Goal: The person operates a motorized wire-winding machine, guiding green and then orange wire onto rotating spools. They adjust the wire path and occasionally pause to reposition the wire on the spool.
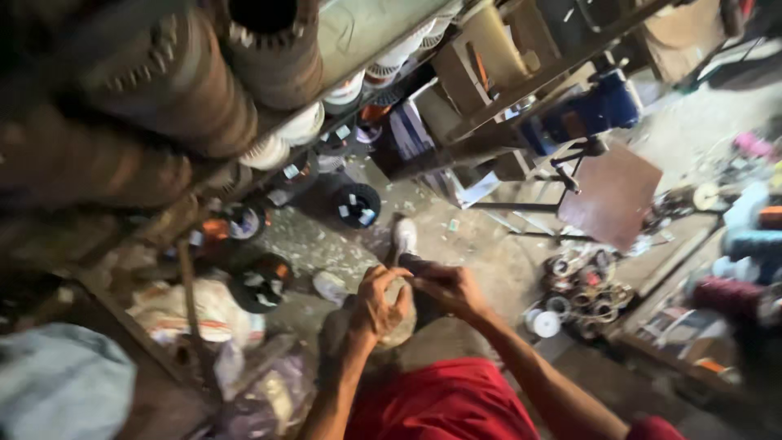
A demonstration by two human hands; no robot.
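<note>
My left hand (377,305) and my right hand (450,288) meet in front of me, just above my knees. Both are closed around a small dark object (410,264) held between the fingertips; it is too blurred to name. My red shirt (444,403) fills the bottom of the view. My white shoes (405,235) stand on the concrete floor below the hands.
Metal shelves hold large motor stators (273,49) at upper left. Wire spools (356,204) sit on the littered floor. A brown square plate on a stand (611,194) is to the right, with a heap of coils and rings (580,293) beside it.
</note>
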